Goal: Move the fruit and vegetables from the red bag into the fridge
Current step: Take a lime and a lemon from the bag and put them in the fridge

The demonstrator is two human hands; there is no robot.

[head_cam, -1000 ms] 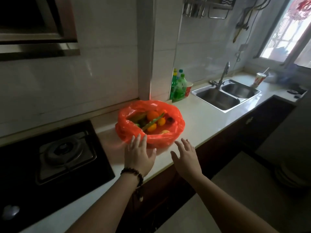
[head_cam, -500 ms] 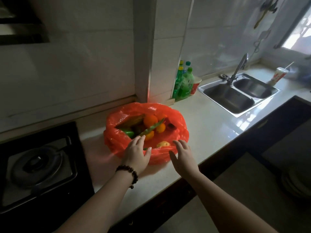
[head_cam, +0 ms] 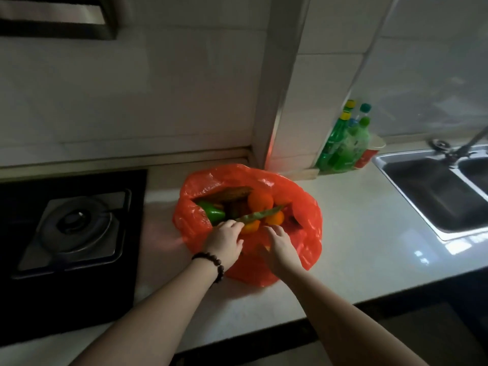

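Note:
The red plastic bag (head_cam: 309, 233) lies open on the white countertop (head_cam: 369, 247). Inside it I see a green pepper (head_cam: 211, 213), three oranges (head_cam: 260, 200), a long green pod (head_cam: 260, 215) lying across them, and a dark brown vegetable (head_cam: 232, 194) at the back. My left hand (head_cam: 224, 241), with a bead bracelet on the wrist, reaches into the bag's near side, and its curled fingers pinch the near end of the pod. My right hand (head_cam: 280, 245) is beside it, fingers curled down over the near rim into the bag. What they touch is hidden.
A black gas hob (head_cam: 71, 228) is to the left of the bag. Green bottles (head_cam: 343, 146) and a red cup (head_cam: 369, 154) stand by the tiled pillar (head_cam: 290, 88). At the right is a steel double sink (head_cam: 433, 191) with a tap. No fridge is in view.
Both hands have moved forward from the bag's near edge into its opening. My left hand has closed on the end of the green pod. The camera has come closer and tilted down.

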